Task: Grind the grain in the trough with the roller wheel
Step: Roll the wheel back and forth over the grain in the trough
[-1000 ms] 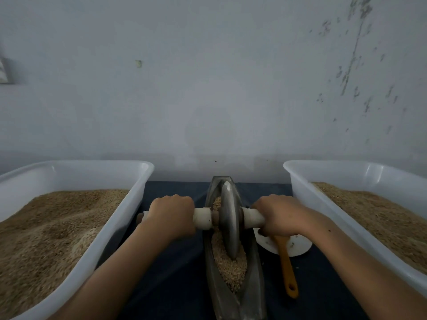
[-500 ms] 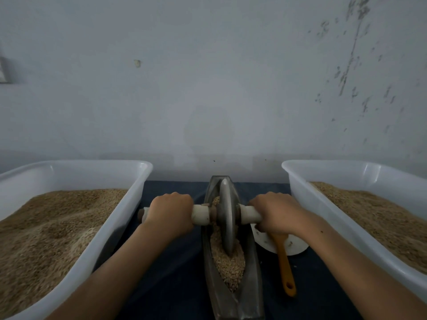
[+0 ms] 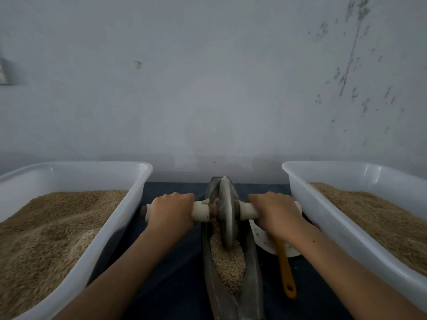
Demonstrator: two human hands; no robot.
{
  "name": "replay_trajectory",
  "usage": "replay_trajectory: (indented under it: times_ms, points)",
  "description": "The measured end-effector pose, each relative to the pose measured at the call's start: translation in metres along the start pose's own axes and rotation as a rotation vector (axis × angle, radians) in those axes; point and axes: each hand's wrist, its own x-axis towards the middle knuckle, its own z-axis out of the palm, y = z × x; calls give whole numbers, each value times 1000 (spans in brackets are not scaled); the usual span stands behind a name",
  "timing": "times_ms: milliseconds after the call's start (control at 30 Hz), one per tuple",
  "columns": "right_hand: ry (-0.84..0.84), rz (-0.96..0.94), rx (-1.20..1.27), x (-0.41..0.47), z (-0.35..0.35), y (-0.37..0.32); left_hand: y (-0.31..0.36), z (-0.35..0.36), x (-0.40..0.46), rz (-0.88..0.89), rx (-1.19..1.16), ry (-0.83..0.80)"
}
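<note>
A narrow boat-shaped metal trough [image 3: 250, 282] lies lengthwise in the middle of the dark table, with tan grain [image 3: 227, 262] heaped in its channel. A grey metal roller wheel [image 3: 226, 211] stands upright in the trough's far half, its rim sunk into the grain. A pale axle handle [image 3: 201, 211] runs through the wheel to both sides. My left hand [image 3: 171, 210] grips the handle's left end, and my right hand [image 3: 275, 212] grips the right end, knuckles up.
Two large white plastic tubs of tan grain flank the trough: the left tub [image 3: 129, 218] and the right tub [image 3: 323, 227]. A white dish [image 3: 265, 243] with an orange-handled tool [image 3: 285, 271] lies right of the trough. A grey wall stands just behind.
Both hands have pushed the wheel away from me, toward the trough's far end; more grain now shows behind it.
</note>
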Motion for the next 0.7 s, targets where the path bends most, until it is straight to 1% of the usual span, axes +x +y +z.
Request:
replay_trajectory:
  times_ms: [67, 133, 300, 400, 467, 533, 633, 700]
  points:
    - [-7, -7, -8, 0, 0, 1, 0, -1, 0, 8, 3, -10]
    - [-56, -24, -18, 1, -3, 2, -1, -3, 0, 12, 20, -52]
    - [-332, -74, 21, 4, -18, 7, -2, -8, 0, 36, 72, -185]
    - [-415, -74, 52, 3, -21, 9, -3, -10, 0, 51, 82, -215]
    - [-388, -78, 38, 3, -19, 8, -3, -9, 2, 41, 73, -215]
    - [-291, -80, -10, 3, -16, 6, -3, -5, 2, 25, 43, -196]
    - [-89, -52, -37, 3, -9, 3, -2, -1, 2, 2, 12, -86]
    - [-4, -42, -22, 2, -4, 3, -1, 2, 2, 12, 23, 5]
